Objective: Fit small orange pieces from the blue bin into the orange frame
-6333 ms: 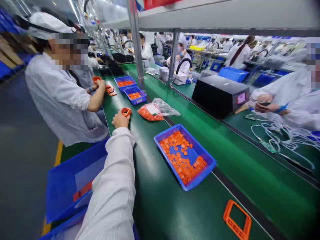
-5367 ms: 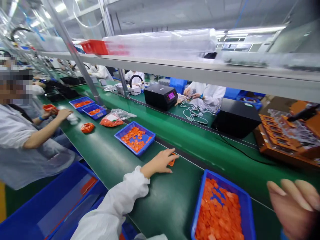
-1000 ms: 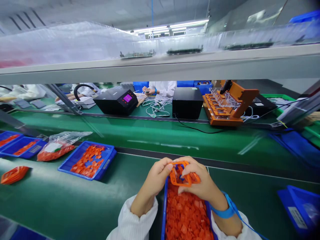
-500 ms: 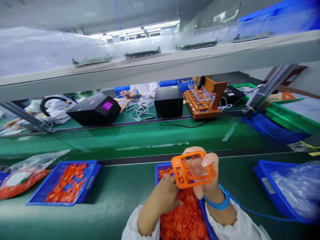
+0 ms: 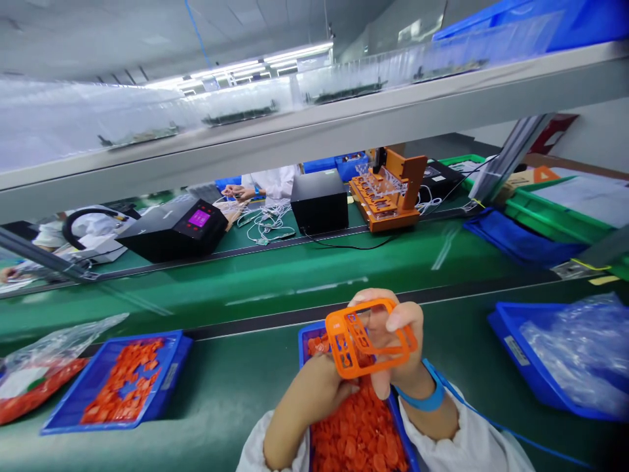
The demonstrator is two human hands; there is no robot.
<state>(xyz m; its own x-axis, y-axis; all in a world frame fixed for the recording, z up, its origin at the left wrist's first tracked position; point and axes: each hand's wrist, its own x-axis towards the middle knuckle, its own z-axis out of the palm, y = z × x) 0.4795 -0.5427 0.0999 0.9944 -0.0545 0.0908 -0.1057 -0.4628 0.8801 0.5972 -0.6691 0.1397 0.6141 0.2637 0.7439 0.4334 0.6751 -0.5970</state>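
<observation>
Green surfacing covers the counter [image 5: 230, 393], beneath a long pale shelf [image 5: 295, 141] carrying clear plastic packaging. At the centre, the right hand [image 5: 405, 344] has its grip closed on an orange plastic frame [image 5: 350, 337], thumb and fingers at the end with the large opening. The frame is tilted above a blue bin [image 5: 405, 446] of small orange plastic pieces [image 5: 354, 432], its slotted end towards the left hand [image 5: 314, 390]. That hand reaches down into the bin, fingers bent among the pieces; the frame partly covers them, so whether its grip has hold of anything cannot be told. Around the right wrist is a blue wristband [image 5: 427, 398] with a blue cord.

Well apart to the left, a second blue bin [image 5: 170, 367] holds more orange pieces, with a clear bag [image 5: 59, 357] of orange parts just beside it. To the right, a blue tray [image 5: 511, 347] contains crumpled clear plastic. Beyond the green strip behind the hands stand a black device with a purple screen [image 5: 174, 229], white cables [image 5: 268, 223], a plain black box [image 5: 320, 206] and an orange fixture [image 5: 388, 196]. Behind the cables, a co-worker's hands [image 5: 240, 191] are close together.
</observation>
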